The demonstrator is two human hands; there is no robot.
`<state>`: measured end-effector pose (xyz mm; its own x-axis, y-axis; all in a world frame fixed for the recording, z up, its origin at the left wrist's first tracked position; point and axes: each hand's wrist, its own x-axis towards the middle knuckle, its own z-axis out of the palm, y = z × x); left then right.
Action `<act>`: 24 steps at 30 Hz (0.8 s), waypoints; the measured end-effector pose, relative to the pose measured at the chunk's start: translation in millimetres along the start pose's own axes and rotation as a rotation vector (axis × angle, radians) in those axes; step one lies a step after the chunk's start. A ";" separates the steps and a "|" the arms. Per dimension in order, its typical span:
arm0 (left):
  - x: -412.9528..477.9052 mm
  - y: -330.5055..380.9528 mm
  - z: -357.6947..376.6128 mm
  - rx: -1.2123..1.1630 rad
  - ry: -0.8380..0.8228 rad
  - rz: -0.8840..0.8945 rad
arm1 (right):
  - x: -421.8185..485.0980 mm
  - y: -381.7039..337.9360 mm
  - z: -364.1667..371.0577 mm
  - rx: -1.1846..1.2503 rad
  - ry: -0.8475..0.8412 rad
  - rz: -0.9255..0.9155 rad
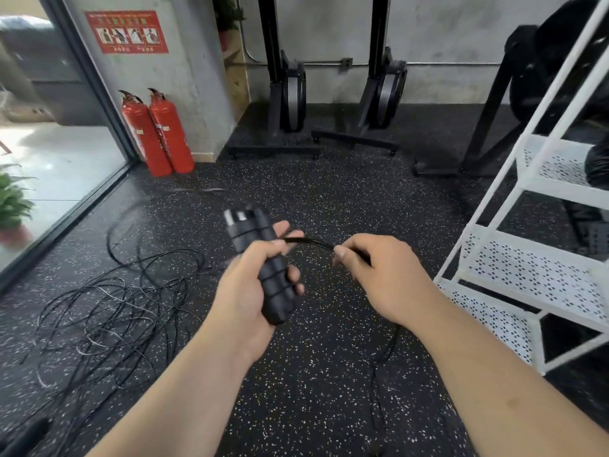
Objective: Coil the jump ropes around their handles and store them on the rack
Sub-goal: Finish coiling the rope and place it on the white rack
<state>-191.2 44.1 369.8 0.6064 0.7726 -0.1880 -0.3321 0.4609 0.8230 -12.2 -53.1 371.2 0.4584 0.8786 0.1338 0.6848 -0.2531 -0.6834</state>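
Observation:
My left hand [245, 285] grips a pair of black jump rope handles [263, 262] held together, tilted up and away, with a few turns of thin black rope wound around them. From the handles the rope [309, 240] runs right into my right hand [379, 275], which pinches it between thumb and fingers. Below my right hand the rope hangs down to the floor. A tangled pile of other black jump ropes [112, 308] lies on the floor at the left. The white perforated metal rack [527, 275] stands at the right.
Two red fire extinguishers [158, 133] stand by the wall at the back left. Black gym machines [286, 94] line the back wall. A glass wall and a potted plant [13, 199] are at the far left. The floor is black speckled rubber.

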 end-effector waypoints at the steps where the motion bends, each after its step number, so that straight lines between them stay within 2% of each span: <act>1: -4.2 -5.3 4.5 0.031 -0.041 -0.030 | 0.0 -0.8 2.4 -0.004 0.007 -0.007; 5: -14.9 -25.2 20.9 0.069 -0.086 -0.102 | -0.4 -0.6 9.9 -0.041 -0.018 -0.017; 9: -6.8 -10.5 14.1 0.071 -0.061 -0.057 | -0.1 2.9 -0.1 0.012 -0.122 -0.013; 13: 6.1 15.3 -5.1 -0.028 0.068 0.053 | -0.9 3.9 -10.7 0.074 -0.172 0.010; 17: 8.9 21.4 -12.9 -0.141 0.143 0.070 | -0.9 6.7 -10.1 0.031 -0.119 -0.007; 24: -8.2 -22.4 12.4 0.052 -0.085 -0.138 | 1.9 2.7 11.2 -0.042 -0.054 -0.056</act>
<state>-179.7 22.1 359.5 0.7032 0.6627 -0.2575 -0.2045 0.5353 0.8195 -15.9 -47.6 361.5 0.3880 0.9122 0.1318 0.7323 -0.2183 -0.6451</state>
